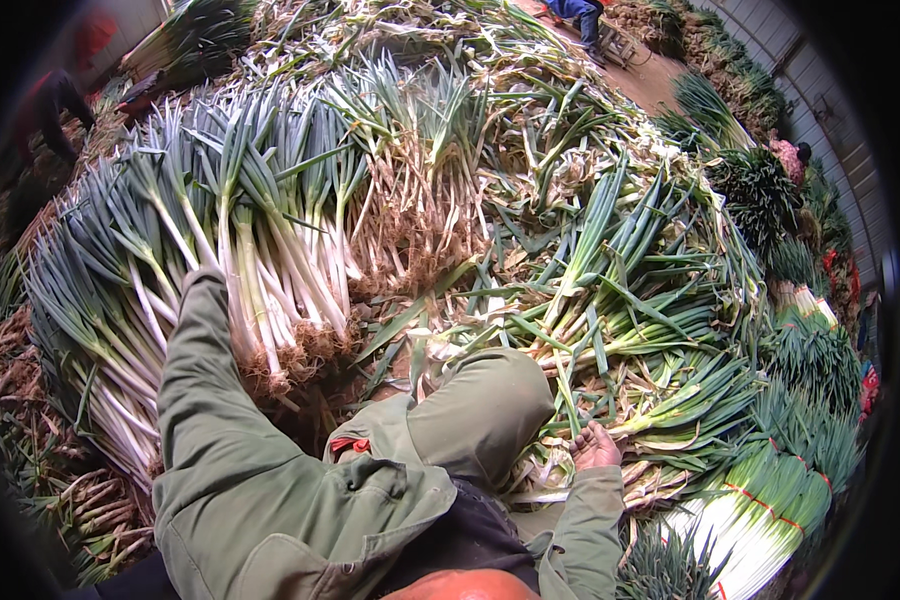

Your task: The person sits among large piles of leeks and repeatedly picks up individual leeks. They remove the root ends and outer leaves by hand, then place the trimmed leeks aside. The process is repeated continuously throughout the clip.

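Observation:
My left arm reaches forward into a wide row of long green onions (247, 277) with blue-green leaves, white stalks and soil-brown roots. My left hand (201, 276) is at the white stalks, mostly hidden by the olive sleeve, so its grip does not show. Beside my bent right knee, my right hand (595, 448) rests palm up with fingers loosely curled and nothing visible in it. Just past its fingers lie loose green onions (675, 409) with yellowed outer leaves. A clump of thinner, browner onions (420, 202) leans beyond the row's right end.
Trimmed bundles with red bands (757, 510) lie at the lower right. Stripped leaves (555, 150) cover the ground ahead. More onion bundles (750, 180) line the right wall. A person in blue trousers (581, 19) is at the far top, and another person (52, 112) bends at the upper left.

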